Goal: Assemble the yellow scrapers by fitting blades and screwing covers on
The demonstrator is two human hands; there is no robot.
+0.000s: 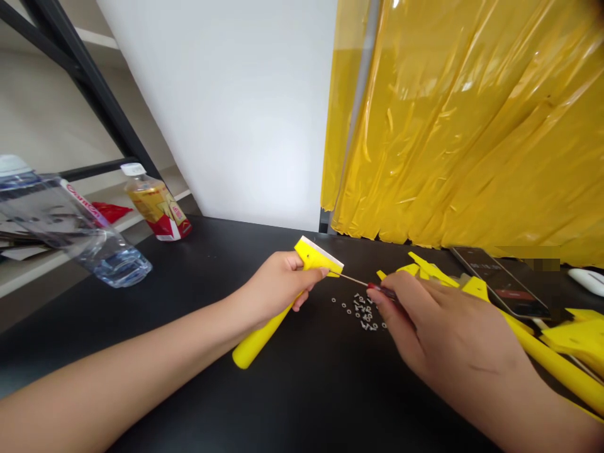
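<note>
My left hand (283, 283) is wrapped round a yellow scraper (264, 340), whose wide head with a pale blade edge points up and away from me. My right hand (438, 327) is closed on a screwdriver (355, 280) with a dark red handle and a thin shaft. The shaft's tip reaches the right end of the scraper head, beside my left thumb; the exact contact point is too small to make out. Small screws and nuts (367, 313) lie in a loose pile on the black table (283, 402), between my hands.
More yellow scraper parts (578, 336) lie at the right, partly behind my right hand. A phone (504, 283) and a white mouse (587, 280) are farther back. Two bottles, a large clear one (113, 258) and a smaller one (155, 204), stand at the left.
</note>
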